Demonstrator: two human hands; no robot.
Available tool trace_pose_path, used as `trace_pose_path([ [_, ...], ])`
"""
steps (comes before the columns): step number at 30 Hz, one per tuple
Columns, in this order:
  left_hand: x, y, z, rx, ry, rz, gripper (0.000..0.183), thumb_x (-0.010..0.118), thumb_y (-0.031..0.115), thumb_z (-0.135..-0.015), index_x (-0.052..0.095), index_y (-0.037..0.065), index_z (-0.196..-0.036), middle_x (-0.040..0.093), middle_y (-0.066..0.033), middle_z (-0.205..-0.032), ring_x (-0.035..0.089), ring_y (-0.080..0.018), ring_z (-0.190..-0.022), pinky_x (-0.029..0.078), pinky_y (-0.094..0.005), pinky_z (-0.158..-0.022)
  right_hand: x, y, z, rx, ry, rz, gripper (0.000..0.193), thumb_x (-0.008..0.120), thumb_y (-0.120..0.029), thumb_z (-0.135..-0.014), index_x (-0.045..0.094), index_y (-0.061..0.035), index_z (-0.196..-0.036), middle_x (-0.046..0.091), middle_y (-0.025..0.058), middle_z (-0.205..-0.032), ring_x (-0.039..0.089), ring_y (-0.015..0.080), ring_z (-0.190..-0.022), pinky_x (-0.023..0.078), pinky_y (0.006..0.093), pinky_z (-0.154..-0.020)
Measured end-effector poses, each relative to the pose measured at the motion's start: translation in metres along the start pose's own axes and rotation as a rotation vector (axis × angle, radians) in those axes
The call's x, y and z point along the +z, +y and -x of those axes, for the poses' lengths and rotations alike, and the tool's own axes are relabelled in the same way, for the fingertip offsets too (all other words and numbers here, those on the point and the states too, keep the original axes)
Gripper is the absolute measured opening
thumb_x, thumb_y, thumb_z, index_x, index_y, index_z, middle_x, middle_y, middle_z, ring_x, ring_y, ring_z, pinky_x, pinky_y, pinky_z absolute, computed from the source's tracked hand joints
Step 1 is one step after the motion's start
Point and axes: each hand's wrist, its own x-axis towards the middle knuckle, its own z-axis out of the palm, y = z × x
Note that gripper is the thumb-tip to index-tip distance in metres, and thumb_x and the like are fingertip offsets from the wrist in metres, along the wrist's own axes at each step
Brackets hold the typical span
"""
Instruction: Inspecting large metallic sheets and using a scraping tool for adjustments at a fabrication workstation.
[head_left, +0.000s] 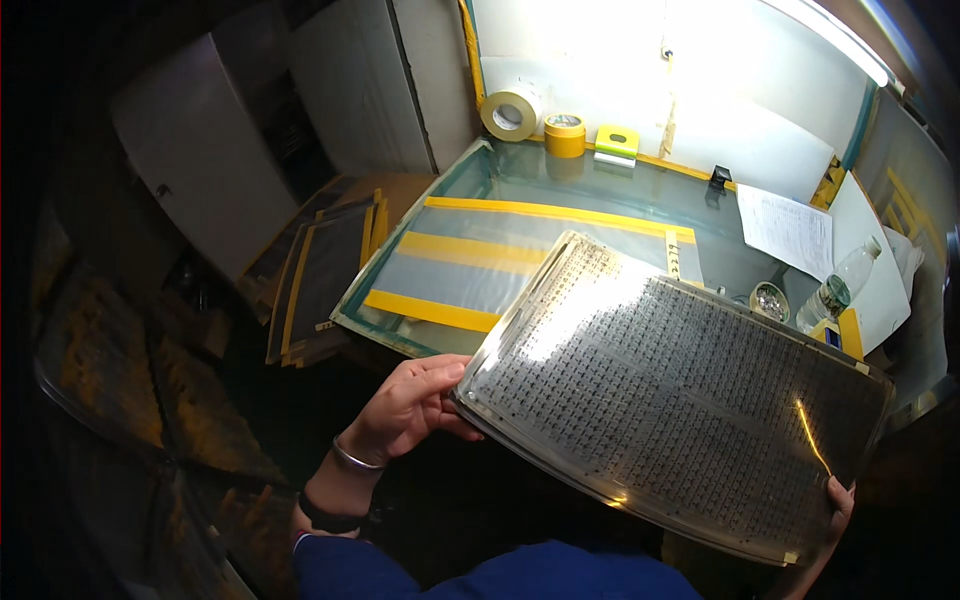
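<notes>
A large rectangular panel (680, 400), glossy and covered with rows of small dark marks, is held tilted in front of me. Small bits of yellowish tape stick to its edges, and light glares off its upper left part. My left hand (415, 398) grips the left corner, thumb on top and fingers beneath. At the lower right, my right hand (842, 508) holds the other end; most of its fingers are hidden under the panel. Beyond the panel, a translucent sheet (470, 275) with yellow tape strips lies on the glass-topped table (400, 345), partly covered from view.
Along the table's back stand a wide tape roll (510, 115), a yellow tape roll (565, 136) and a yellow-green object (617, 142). Paper (785, 230), a clear bottle (850, 272) and a small round container (769, 300) sit right. Dark yellow-edged sheets (325, 270) are stacked left.
</notes>
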Motion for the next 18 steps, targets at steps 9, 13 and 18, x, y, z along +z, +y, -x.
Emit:
trace_pose_path([
  [9, 0.003, 0.0, -0.015, 0.031, 0.111, -0.28, 0.051, 0.046, 0.032, -0.1, 0.055, -0.006, -0.132, 0.069, -0.0137, -0.11, 0.069, -0.0224, -0.086, 0.058, -0.0345, -0.069, -0.01, -0.014, 0.006, 0.076, 0.007, 0.271, 0.021, 0.068, -0.012, -0.083, 0.07, 0.0004, -0.1, 0.069, 0.005, -0.088, 0.063, 0.012, -0.078, 0.048, 0.0273, -0.076],
  [13, -0.019, -0.014, -0.011, 0.175, 0.247, -0.407, 0.051, 0.054, 0.033, -0.097, 0.053, -0.003, -0.133, 0.068, -0.0093, -0.109, 0.068, -0.0161, -0.084, 0.055, -0.0258, -0.062, -0.003, 0.002, -0.023, 0.233, -0.112, 0.271, 0.026, 0.071, -0.009, -0.083, 0.069, 0.0022, -0.107, 0.071, 0.0048, -0.091, 0.066, 0.0118, -0.079, 0.051, 0.0268, -0.076],
  [18, -0.046, -0.012, -0.021, 0.072, 0.353, -0.278, 0.05, 0.054, 0.022, -0.097, 0.045, 0.001, -0.142, 0.065, -0.0045, -0.112, 0.064, -0.0078, -0.086, 0.05, -0.0174, -0.054, 0.055, -0.012, -0.002, 0.285, -0.073, -0.155, 0.038, 0.066, 0.006, -0.085, 0.06, 0.0066, -0.123, 0.071, 0.0147, -0.104, 0.072, 0.02, -0.087, 0.06, 0.0322, -0.079],
])
